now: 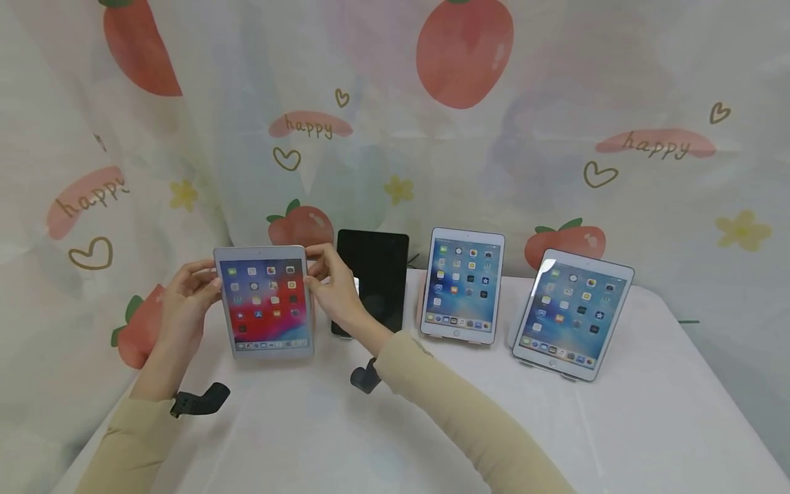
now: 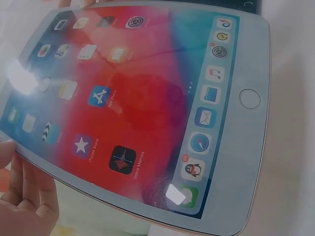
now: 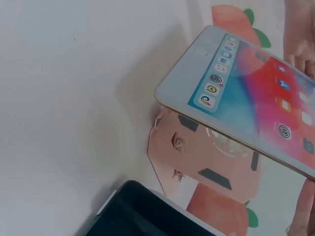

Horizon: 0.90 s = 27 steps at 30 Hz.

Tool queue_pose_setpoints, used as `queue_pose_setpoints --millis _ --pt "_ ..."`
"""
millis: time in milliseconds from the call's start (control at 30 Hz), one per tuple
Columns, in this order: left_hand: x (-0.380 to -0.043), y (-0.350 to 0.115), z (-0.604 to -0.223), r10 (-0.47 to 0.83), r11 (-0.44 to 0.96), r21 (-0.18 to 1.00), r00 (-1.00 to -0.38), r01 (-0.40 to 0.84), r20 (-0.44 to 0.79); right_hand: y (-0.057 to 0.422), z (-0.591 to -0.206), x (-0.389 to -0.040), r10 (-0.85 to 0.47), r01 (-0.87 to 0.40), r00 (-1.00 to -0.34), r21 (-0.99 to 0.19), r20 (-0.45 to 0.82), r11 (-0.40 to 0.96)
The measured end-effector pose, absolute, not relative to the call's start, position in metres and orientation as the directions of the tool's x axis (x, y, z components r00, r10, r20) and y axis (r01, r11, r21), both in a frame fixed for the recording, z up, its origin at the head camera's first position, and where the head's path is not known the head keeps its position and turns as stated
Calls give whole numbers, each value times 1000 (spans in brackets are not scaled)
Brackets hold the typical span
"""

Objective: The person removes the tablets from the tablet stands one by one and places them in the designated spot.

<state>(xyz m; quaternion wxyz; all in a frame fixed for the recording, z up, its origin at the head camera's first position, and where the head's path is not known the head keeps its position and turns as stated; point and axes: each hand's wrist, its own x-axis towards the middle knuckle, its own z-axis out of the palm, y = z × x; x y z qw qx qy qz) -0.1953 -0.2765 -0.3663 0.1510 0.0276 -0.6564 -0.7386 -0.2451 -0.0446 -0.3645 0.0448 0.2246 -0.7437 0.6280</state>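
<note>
A white tablet (image 1: 265,302) with a red and blue home screen stands at the left of the row, held by both hands. My left hand (image 1: 188,298) pinches its left edge, thumb at the front and fingers behind. The right hand (image 1: 336,285) pinches the upper right edge. In the right wrist view the tablet (image 3: 268,98) is tilted above a pink stand (image 3: 206,157); whether they touch behind is hidden. The left wrist view shows the lit screen (image 2: 142,93) close up, with left-hand fingers (image 2: 32,191) at its edge.
A dark-screened tablet (image 1: 373,281) stands just right of the held one, partly behind the right hand. Two lit white tablets (image 1: 463,288) (image 1: 574,315) lean farther right. All are on a white-covered table (image 1: 382,439), before a strawberry-patterned cloth (image 1: 531,185).
</note>
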Motion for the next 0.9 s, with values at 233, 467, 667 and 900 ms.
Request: queue_pose_setpoints --millis 233,467,667,900 --pt "-181 -273 -367 -278 -68 989 -954 133 109 -38 -367 -232 -287 -339 -909 -936 302 89" --pt "-171 -269 -367 -307 -43 999 -951 -20 -32 -36 -377 -224 -286 -278 -925 -959 250 61" --pt "-164 -269 -373 -332 44 994 -940 -100 -80 -34 -371 -207 -289 -229 -934 -973 209 36" --pt "-156 -272 -378 -314 106 982 -942 -155 -115 -36 -387 -202 -282 -156 -947 -988 154 -16"
